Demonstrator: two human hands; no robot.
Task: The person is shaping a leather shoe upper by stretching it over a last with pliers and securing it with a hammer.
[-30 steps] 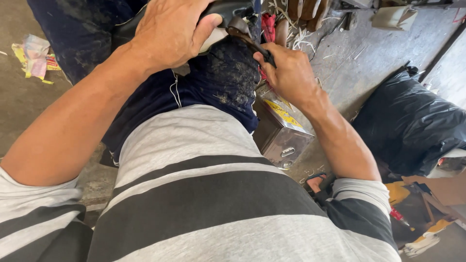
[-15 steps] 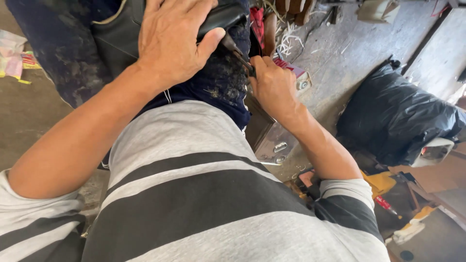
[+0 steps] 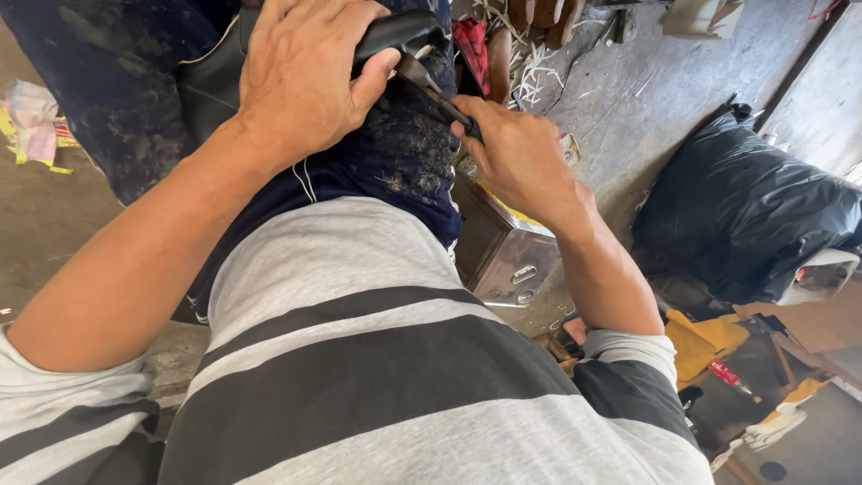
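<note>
Left hand (image 3: pixel 305 85) clamps a black curved leather piece (image 3: pixel 395 31); right hand (image 3: pixel 516 153) closed around a dark slender tool (image 3: pixel 440 90), its tip hidden. Black plastic sack (image 3: pixel 745 216) lies right of them.

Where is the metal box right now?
In the head view, the metal box sits on the floor right of centre, just below the right hand and beside the person's dark-trousered knee.

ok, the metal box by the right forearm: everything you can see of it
The metal box is silver sheet steel, scuffed, with a small recessed handle on its near face and yellow on its top. It sits on the concrete floor, lid shut as far as shows, below the right hand. The dark blue cloth overlaps its left edge.
</note>
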